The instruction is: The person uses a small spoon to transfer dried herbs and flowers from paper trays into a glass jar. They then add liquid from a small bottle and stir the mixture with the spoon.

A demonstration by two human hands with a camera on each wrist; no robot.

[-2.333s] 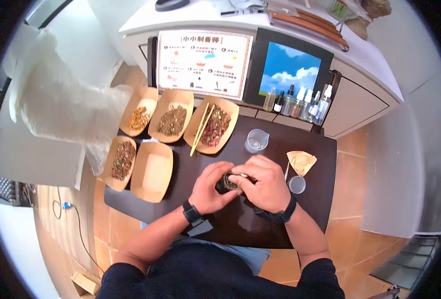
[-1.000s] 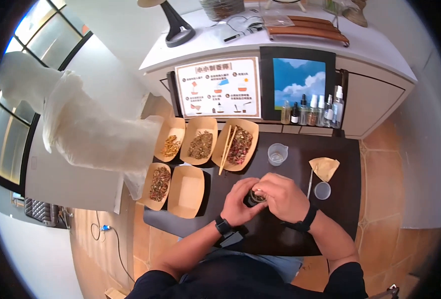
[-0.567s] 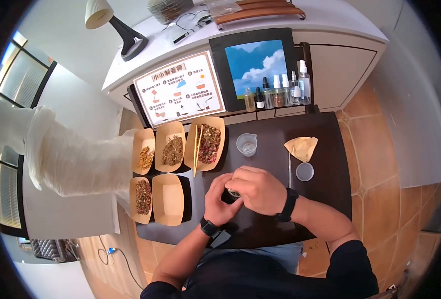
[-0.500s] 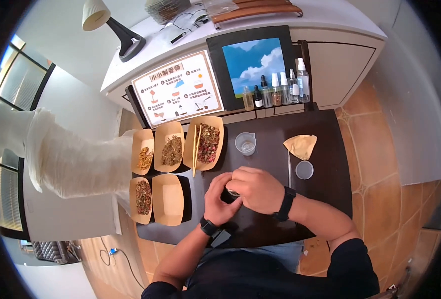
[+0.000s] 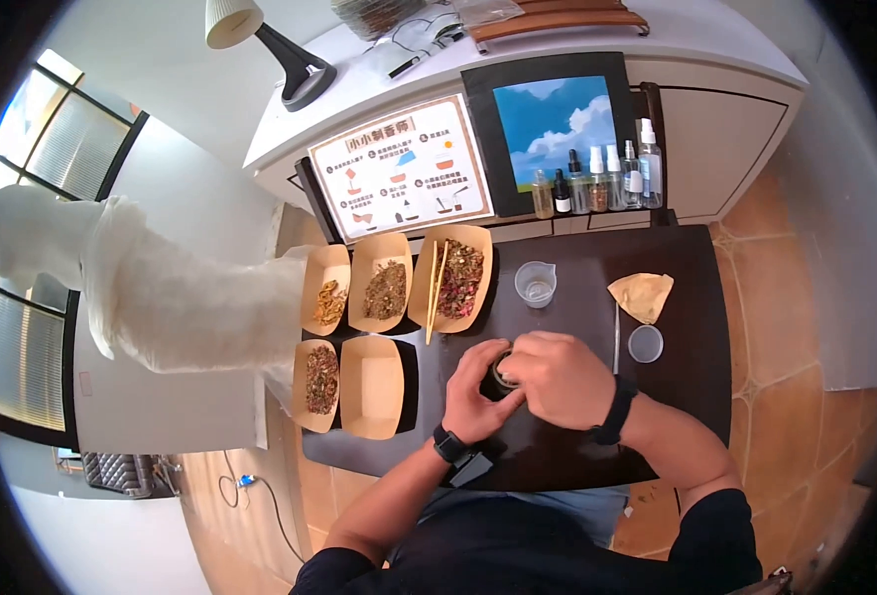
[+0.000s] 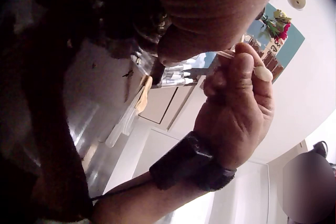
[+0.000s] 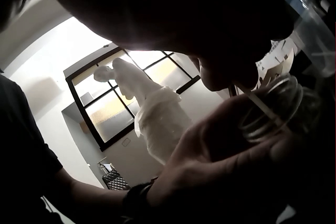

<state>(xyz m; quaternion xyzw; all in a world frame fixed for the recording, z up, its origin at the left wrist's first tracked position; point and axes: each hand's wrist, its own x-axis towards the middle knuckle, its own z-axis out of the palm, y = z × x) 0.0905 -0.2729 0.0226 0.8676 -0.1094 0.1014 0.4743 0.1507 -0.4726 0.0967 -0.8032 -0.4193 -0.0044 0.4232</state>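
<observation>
My left hand (image 5: 473,397) grips a small glass jar (image 7: 270,111) over the dark table; its rim and clear wall show in the right wrist view. From above, the jar is mostly covered by both hands. My right hand (image 5: 558,382) is close over the jar's mouth, pinching a thin pale stick (image 7: 261,104) that slants into the jar. In the left wrist view the upper end of this stick has a pale, rounded, flat tip (image 6: 263,74) rising past the right fingers. The jar's contents are hidden from above.
Card trays with dried herbs stand at left, one with chopsticks (image 5: 437,297) across it; another tray (image 5: 372,392) is bare. A clear beaker (image 5: 536,285), folded brown paper (image 5: 643,296), a round clear lid (image 5: 645,344) and a thin rod (image 5: 616,337) lie beyond. Several bottles (image 5: 597,183) line the back.
The head view has swung about, shifting the whole scene. Both hands stay together at the jar, the right one still over its mouth with only small movements. The trays and beaker keep their places.
</observation>
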